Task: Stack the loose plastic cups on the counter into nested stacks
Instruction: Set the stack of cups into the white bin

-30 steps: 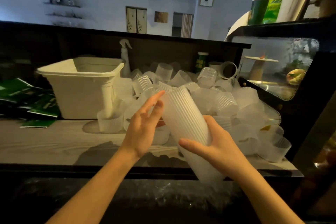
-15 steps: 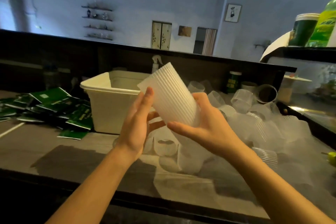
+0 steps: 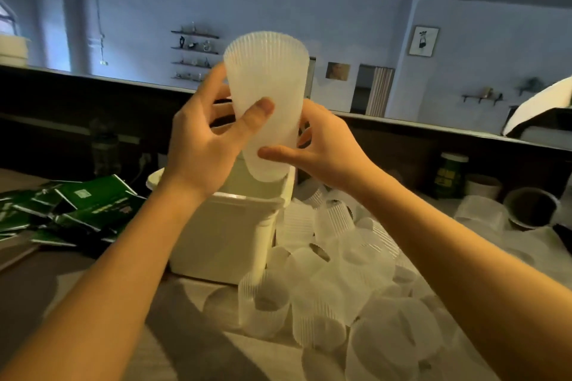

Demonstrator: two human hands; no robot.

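Head view: nested stack of ribbed translucent plastic cups [image 3: 267, 96], upright, wide end up, held above the open cream rectangular plastic tub [image 3: 223, 226]. Left hand [image 3: 204, 145] grasps it, thumb across the front; right hand [image 3: 322, 148] cups its far side, fingers curled. Loose translucent ribbed cups [image 3: 346, 281] heaped on the wooden counter [image 3: 192, 334], right of the tub. Green packets [image 3: 80, 210] at left.

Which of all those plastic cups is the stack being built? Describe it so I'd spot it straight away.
Find the cream tub on the counter. Directly above it, the left hand and right hand hold the tall ribbed stack of cups upright. Unlike the loose cups lying heaped beside the tub, it is raised in the air.
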